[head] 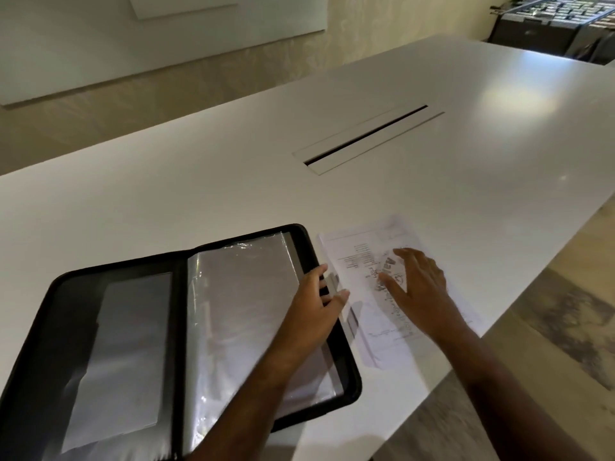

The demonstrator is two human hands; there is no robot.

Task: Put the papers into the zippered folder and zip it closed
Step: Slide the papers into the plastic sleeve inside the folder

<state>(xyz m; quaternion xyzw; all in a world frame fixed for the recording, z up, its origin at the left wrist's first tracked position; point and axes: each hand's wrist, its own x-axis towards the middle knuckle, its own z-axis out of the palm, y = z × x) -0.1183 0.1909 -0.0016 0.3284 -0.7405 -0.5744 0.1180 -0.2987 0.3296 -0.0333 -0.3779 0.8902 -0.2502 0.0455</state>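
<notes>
A black zippered folder [46, 314] lies open flat on the white table [233, 181], its right half filled with clear plastic sleeves [239, 294]. Just right of it sits a stack of printed papers [366, 247], slightly skewed. My left hand [316, 304] rests at the folder's right edge, its fingers and thumb curled around the edge of the sleeves where they meet the papers. My right hand [416, 287] lies flat on the papers with fingers spread, pressing them down.
A long cable slot [366, 141] with a flap is set into the table's middle. The table's right edge [499, 331] runs diagonally close to the papers, with wooden floor beyond. A dark cabinet [539, 31] stands at the far right.
</notes>
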